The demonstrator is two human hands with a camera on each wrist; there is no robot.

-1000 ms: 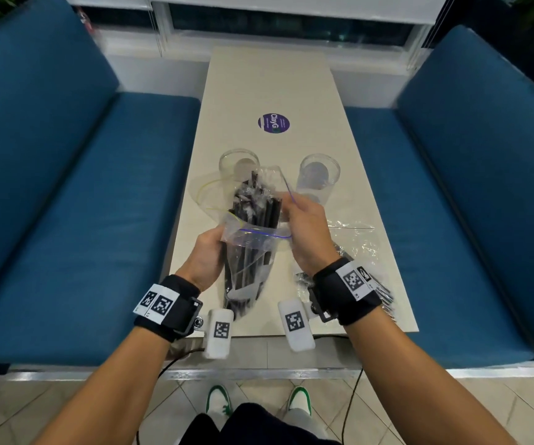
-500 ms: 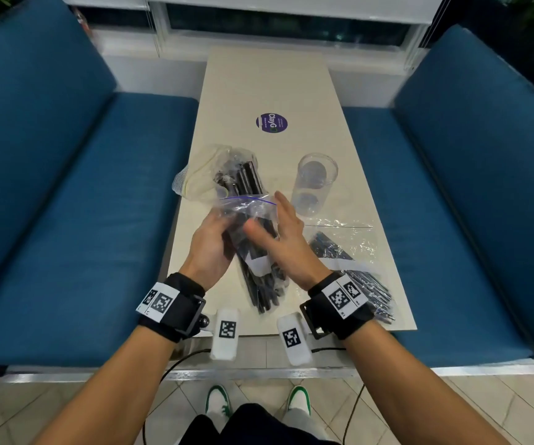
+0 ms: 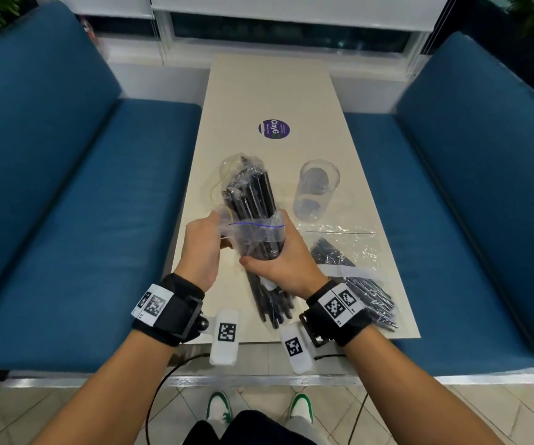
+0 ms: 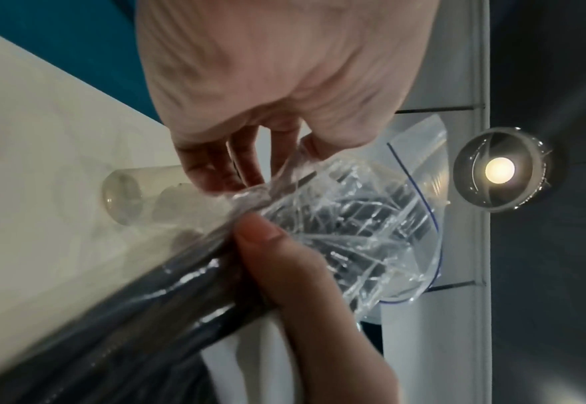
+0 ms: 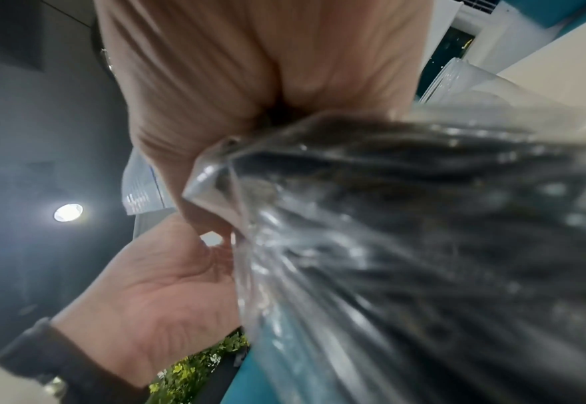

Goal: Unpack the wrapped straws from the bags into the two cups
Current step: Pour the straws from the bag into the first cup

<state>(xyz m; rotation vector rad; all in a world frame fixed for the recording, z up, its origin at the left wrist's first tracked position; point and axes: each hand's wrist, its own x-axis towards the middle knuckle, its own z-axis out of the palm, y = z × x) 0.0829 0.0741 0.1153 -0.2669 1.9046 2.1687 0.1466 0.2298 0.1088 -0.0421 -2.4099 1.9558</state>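
A clear zip bag (image 3: 253, 234) with a blue seal line holds a bundle of black wrapped straws (image 3: 253, 194), tilted away from me over the table. My left hand (image 3: 224, 232) pinches the bag's edge near its mouth (image 4: 354, 218). My right hand (image 3: 269, 252) curls round the bag and the bundle at mid-length (image 5: 423, 246). The straw tips stick out of the mouth and cover the left cup (image 3: 228, 163), which is mostly hidden. The right cup (image 3: 317, 191) stands empty. A second bag of straws (image 3: 352, 277) lies flat at the right.
The cream table (image 3: 269, 91) is narrow, with a purple sticker (image 3: 274, 129) at mid-length. Blue benches (image 3: 82, 220) run along both sides. A clear film with a yellow line (image 3: 217, 184) lies by the left cup. The table's near edge is just below my wrists.
The bag has gone from upright to tilted away toward the left cup. My right hand left the bag's mouth and now wraps round the bundle. The straws stick farther out.
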